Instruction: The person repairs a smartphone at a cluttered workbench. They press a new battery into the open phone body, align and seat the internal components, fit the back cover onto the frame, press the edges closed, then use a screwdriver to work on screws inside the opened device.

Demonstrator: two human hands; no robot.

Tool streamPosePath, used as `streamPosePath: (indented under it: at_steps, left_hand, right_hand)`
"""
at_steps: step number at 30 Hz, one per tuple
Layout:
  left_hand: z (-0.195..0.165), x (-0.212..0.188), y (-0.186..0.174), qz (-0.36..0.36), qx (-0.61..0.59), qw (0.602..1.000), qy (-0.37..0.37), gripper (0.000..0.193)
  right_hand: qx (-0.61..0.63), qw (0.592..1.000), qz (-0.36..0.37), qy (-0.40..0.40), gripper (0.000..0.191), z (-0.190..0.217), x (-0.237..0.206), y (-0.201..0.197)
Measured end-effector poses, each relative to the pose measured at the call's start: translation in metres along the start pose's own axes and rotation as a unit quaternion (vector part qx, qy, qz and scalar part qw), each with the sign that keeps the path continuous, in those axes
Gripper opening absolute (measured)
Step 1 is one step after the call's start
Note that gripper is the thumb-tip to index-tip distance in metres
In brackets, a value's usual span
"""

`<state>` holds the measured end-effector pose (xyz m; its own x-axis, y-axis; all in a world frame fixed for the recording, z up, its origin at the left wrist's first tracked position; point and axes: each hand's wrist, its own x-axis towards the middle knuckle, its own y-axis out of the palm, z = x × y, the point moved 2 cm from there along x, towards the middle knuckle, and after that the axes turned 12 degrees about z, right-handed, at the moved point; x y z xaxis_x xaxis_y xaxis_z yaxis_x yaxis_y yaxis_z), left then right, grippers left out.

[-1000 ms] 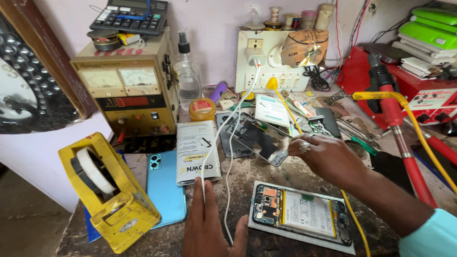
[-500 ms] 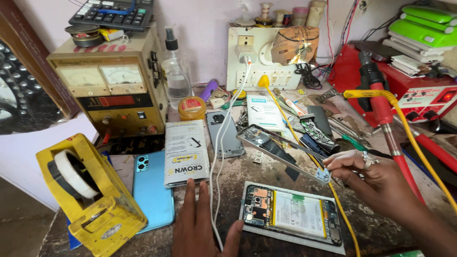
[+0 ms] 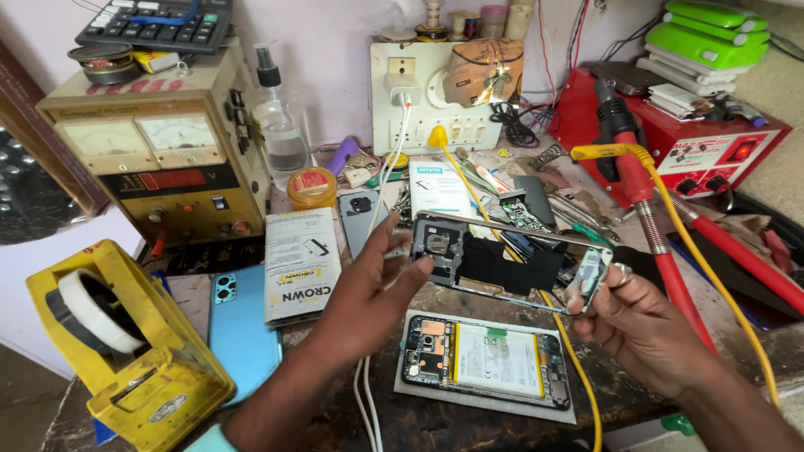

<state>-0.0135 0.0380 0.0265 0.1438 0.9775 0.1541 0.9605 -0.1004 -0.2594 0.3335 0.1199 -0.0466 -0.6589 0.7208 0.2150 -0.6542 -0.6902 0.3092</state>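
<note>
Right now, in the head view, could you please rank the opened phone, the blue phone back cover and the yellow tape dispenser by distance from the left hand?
1. Opened phone, lower right of the left hand.
2. Blue phone back cover, left.
3. Yellow tape dispenser, far left edge.

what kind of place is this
Most likely a mobile phone repair bench. Both hands hold a bare phone frame over an opened phone with its battery and board exposed. A bench power supply with meters and a red soldering station stand behind them.
</note>
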Motion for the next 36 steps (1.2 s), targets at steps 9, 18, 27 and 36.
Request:
streamPosePath:
  at_steps: [9, 18, 27, 36]
  left_hand:
    - [0.007, -0.003, 0.007, 0.044, -0.072, 0.996, -0.007, 0.063]
    - [0.010, -0.019, 0.004, 0.135, -0.051, 0.988, -0.052, 0.063]
    - [0.020, -0.026, 0.008, 0.154, 0.012, 0.987, -0.045, 0.065]
    - [0.011, -0.030, 0.005, 0.187, -0.089, 0.971, -0.119, 0.079]
  right_hand:
    - [-0.141, 0.967, -0.175, 0.118, 0.044, 0.006, -0.013, 0.020]
    - [-0.749, 0.650, -0.022, -0.125, 0.045, 0.024, -0.022, 0.131]
    - [-0.724, 0.676, 0.066, -0.120, 0.041, 0.006, -0.005, 0.155]
    - [-0.654, 0.752, 0.072, -0.045, 0.017, 0.014, 0.009, 0.167]
